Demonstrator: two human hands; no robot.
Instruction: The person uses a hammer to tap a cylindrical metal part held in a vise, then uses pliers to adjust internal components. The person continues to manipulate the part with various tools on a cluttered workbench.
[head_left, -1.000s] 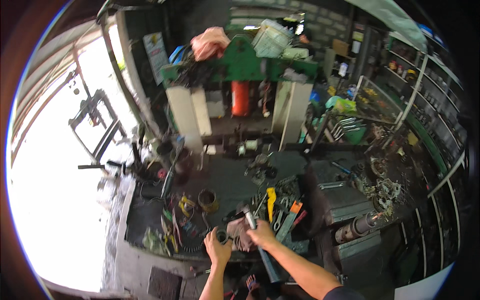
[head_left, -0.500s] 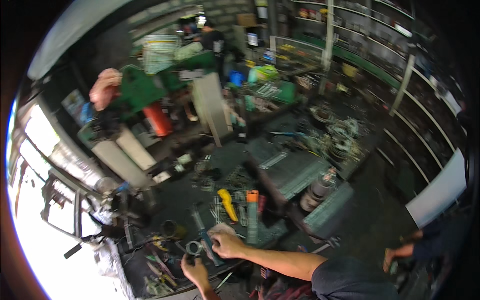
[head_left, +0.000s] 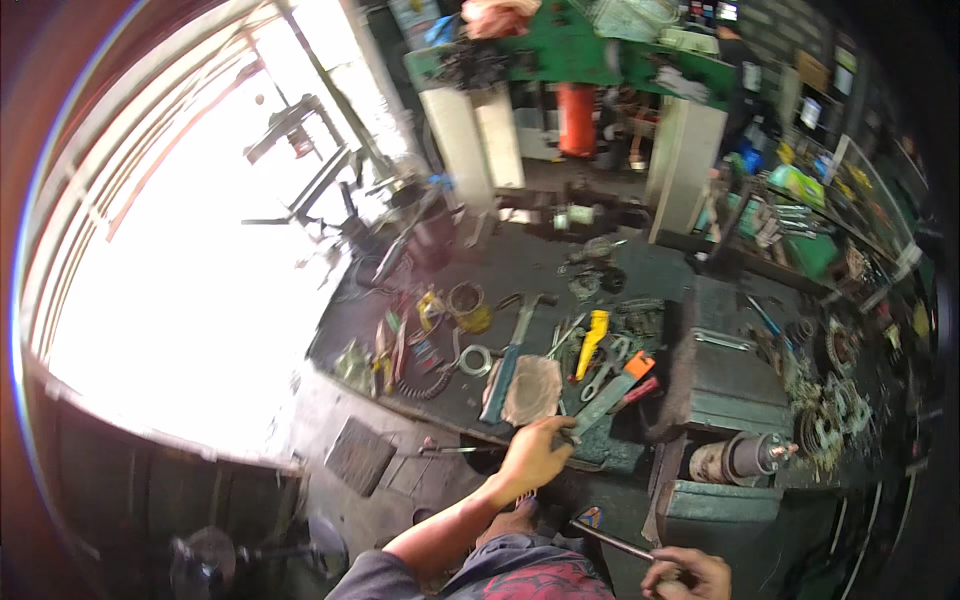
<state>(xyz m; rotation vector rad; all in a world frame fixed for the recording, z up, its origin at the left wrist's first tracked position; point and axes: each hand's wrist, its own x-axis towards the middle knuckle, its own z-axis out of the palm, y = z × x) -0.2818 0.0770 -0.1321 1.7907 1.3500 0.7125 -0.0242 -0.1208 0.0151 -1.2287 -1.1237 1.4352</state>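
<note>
Your right hand [head_left: 690, 573], low and to the right beside your lap, is closed around the end of a dark, slim metal rod [head_left: 615, 540]. The rod's long axis slants; its free end points forward and to your left, well apart from your left hand [head_left: 535, 460]. That left hand is at the near edge of the dark counter [head_left: 500, 270], fingers bent; you cannot tell from this view whether they grip anything.

Between rod and counter edge there is a gap, and grey floor [head_left: 405, 475] opens to the left of your left forearm. Just beyond your left fingers lies a flat metal bar with an orange end [head_left: 615, 395], that end pointing away from you and to the right. A pinkish-tan, cloth-like piece [head_left: 532, 390] lies just left of it, and left of that a hammer with a blue-green handle [head_left: 507, 375], head pointing away from you.

Farther left is a pale metal ring [head_left: 463, 363]. Beyond the hammer, a stretch of dark counter reaches toward the green steel press frame [head_left: 555, 50]. To your right, a dark metal cylinder [head_left: 745, 458] lies crosswise.
</note>
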